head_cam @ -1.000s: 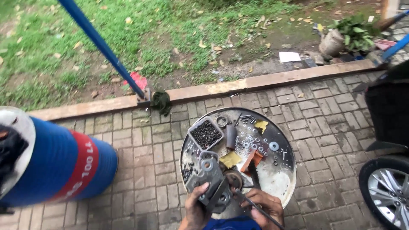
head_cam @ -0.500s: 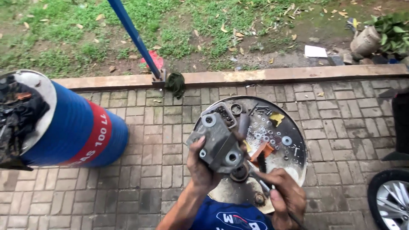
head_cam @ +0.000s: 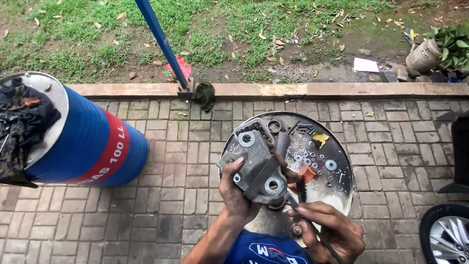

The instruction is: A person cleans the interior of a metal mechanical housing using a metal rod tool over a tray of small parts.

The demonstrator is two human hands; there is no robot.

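My left hand [head_cam: 238, 194] grips a grey metal bracket [head_cam: 255, 164] with round bushing holes and holds it up over a round metal tray [head_cam: 342, 176]. My right hand [head_cam: 328, 230] holds a thin dark brush [head_cam: 312, 220], whose bristle end [head_cam: 301, 188] sits just right of the bracket's lower bushing. The tray carries washers, bolts, rings, a yellow scrap and an orange piece.
A blue drum [head_cam: 83, 146] with a red band and dark rags on its lid lies at the left. A blue pole [head_cam: 163, 44] rises from the concrete curb [head_cam: 293, 90], a dark rag beside its base. A car wheel [head_cam: 447, 234] stands at bottom right, a potted plant [head_cam: 439, 49] at top right.
My left hand has lifted the bracket up off the tray and turned it. My right hand has brought the brush up beside it. The view has shifted slightly.
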